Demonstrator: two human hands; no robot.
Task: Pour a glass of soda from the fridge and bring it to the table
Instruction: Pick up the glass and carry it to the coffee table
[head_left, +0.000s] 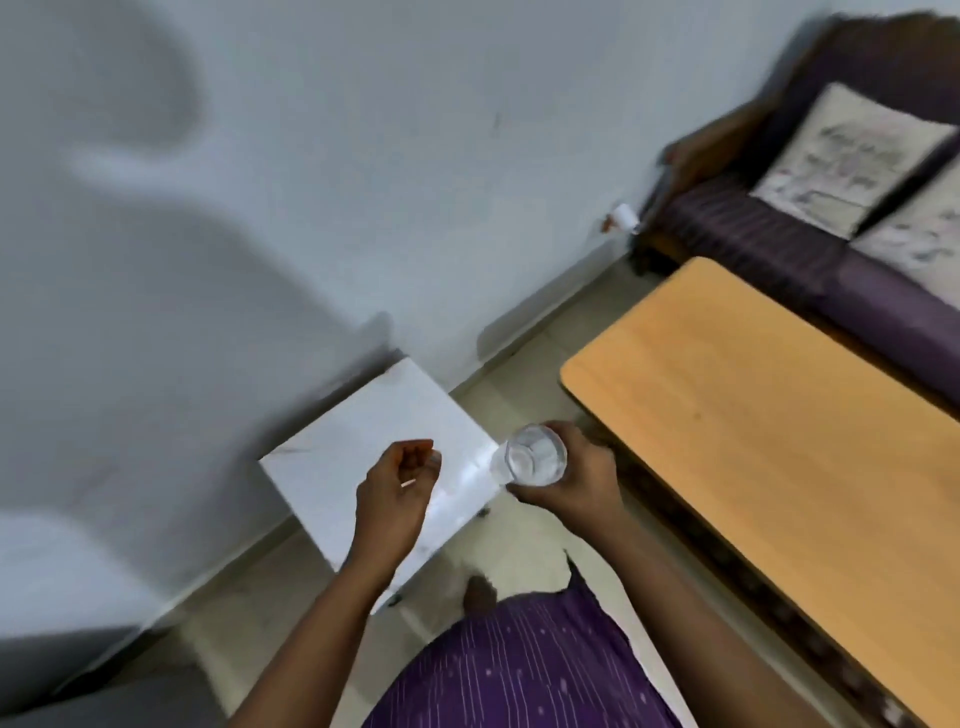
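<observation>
A clear drinking glass (531, 456) with a clear liquid in it is held upright in my right hand (576, 478), between a white stool and the wooden table (769, 426). The hand wraps around the glass from the right side. My left hand (397, 491) hovers over the white stool (363, 431), fingers loosely curled with nothing in them. The table's orange-brown top lies to the right of the glass, its near-left corner close to my right hand. The picture is blurred.
A dark wooden sofa (779, 228) with purple seat and pale cushions (852, 156) stands beyond the table. A grey-white wall (311, 182) fills the left and the back. Beige floor tiles (519, 374) run between stool and table. My purple garment (519, 670) shows below.
</observation>
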